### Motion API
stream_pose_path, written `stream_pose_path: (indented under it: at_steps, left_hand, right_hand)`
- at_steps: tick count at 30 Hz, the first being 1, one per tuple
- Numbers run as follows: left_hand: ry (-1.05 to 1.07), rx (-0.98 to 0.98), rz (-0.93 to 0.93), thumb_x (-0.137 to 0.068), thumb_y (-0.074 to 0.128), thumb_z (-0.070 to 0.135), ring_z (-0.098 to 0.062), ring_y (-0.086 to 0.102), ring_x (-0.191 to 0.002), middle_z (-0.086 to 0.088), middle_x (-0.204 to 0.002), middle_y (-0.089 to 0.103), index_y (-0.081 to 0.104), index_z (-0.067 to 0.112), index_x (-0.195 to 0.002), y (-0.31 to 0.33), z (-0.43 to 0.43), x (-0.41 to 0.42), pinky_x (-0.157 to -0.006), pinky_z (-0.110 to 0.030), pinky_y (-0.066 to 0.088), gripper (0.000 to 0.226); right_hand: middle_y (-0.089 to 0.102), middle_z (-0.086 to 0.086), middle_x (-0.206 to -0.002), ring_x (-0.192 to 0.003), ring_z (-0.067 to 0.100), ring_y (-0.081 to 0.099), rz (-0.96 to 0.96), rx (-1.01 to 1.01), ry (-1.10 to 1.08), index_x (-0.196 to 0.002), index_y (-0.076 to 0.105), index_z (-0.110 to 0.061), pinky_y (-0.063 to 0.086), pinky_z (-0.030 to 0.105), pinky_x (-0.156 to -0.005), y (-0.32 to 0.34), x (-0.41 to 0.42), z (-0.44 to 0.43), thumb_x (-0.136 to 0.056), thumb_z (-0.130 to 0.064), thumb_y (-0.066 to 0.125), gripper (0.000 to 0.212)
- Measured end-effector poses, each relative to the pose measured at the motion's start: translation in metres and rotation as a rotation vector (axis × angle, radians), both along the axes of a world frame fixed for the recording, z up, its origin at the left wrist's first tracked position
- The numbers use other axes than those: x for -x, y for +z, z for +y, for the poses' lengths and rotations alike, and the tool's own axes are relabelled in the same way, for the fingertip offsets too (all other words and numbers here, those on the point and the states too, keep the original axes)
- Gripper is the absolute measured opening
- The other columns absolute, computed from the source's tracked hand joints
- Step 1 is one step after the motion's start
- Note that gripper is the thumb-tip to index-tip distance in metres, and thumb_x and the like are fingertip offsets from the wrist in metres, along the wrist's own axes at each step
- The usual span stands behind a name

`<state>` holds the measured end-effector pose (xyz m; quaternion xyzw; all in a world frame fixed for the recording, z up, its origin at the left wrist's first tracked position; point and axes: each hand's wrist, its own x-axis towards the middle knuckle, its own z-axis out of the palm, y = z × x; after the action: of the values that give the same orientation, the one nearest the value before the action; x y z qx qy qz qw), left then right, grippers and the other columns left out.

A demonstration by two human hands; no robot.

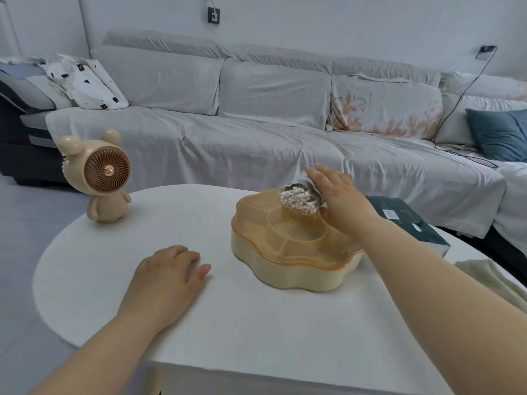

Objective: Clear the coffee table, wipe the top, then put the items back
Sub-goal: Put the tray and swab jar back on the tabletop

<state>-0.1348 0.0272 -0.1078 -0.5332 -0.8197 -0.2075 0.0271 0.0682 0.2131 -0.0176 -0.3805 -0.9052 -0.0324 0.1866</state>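
Note:
A white oval coffee table (pixel 228 323) fills the foreground. My right hand (pixel 342 203) grips a clear round box of cotton swabs (pixel 301 196), tilted on its side just above an amber flower-shaped snack tray (pixel 291 269) with a see-through lid. My left hand (pixel 168 275) lies flat on the table top, palm down, fingers slightly apart, holding nothing. A beige bear-shaped desk fan (pixel 104 175) stands upright at the table's far left edge. A dark green tissue box (pixel 407 220) sits to the right of the tray, partly hidden by my right forearm.
A pale folded cloth (pixel 490 283) lies at the table's right edge. A long sofa under a white cover (pixel 256 143) runs behind the table, with a patterned pillow (pixel 85 81), a blue cushion (pixel 499 132) and a black cable (pixel 456 115) on it.

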Motion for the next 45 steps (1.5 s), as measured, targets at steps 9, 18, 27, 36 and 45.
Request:
stream_pose_path:
  at_steps: [9,18,27,36,45]
  left_hand:
    - [0.0,-0.054,0.001,-0.091,0.033,0.041,-0.015,0.039,-0.124,0.005,-0.132,0.047,0.05,0.024,-0.12,-0.002,0.0,0.001,-0.098,-0.027,0.027,0.038]
    - [0.01,-0.101,-0.041,-0.091,0.035,0.037,-0.017,0.041,-0.122,0.004,-0.131,0.05,0.049,0.021,-0.122,-0.001,0.0,0.001,-0.099,-0.029,0.028,0.037]
    - [-0.04,-0.544,-0.4,-0.088,0.049,0.02,-0.009,0.046,-0.096,0.009,-0.107,0.056,0.055,0.022,-0.116,0.021,-0.028,-0.004,-0.078,-0.019,0.034,0.029]
    - [-0.224,-0.445,-0.735,-0.08,0.037,-0.017,-0.006,0.049,-0.106,0.012,-0.112,0.051,0.044,0.034,-0.113,0.033,-0.063,0.044,-0.089,-0.013,0.034,0.061]
    - [-0.137,-0.405,-0.977,-0.085,0.037,-0.007,-0.012,0.044,-0.11,-0.005,-0.127,0.047,0.032,0.014,-0.135,0.016,-0.052,0.066,-0.095,-0.024,0.032,0.054]
  right_hand:
    - [0.042,0.016,-0.133,-0.12,0.034,0.036,0.237,0.065,-0.029,-0.128,0.036,-0.01,0.031,0.042,-0.099,-0.009,-0.002,0.003,-0.072,-0.009,0.067,0.064]
    - [0.048,0.005,-0.106,-0.097,0.02,0.048,0.767,0.18,-0.009,-0.116,0.038,-0.007,0.041,0.015,-0.072,-0.003,-0.008,-0.009,-0.069,-0.001,0.068,0.056]
    - [0.063,0.004,-0.099,-0.084,0.015,0.061,0.87,0.502,0.132,-0.117,0.046,-0.012,0.054,0.029,-0.072,0.025,0.033,-0.082,-0.066,-0.014,0.071,0.056]
    - [0.06,0.013,-0.112,-0.102,0.027,0.058,0.627,0.713,0.067,-0.112,0.043,-0.006,0.046,0.031,-0.081,-0.037,0.149,-0.145,-0.068,-0.023,0.07,0.054]
    - [0.057,0.006,-0.107,-0.105,0.025,0.055,0.468,0.697,-0.015,-0.106,0.039,-0.012,0.038,0.027,-0.075,-0.055,0.182,-0.154,-0.065,-0.04,0.073,0.06]
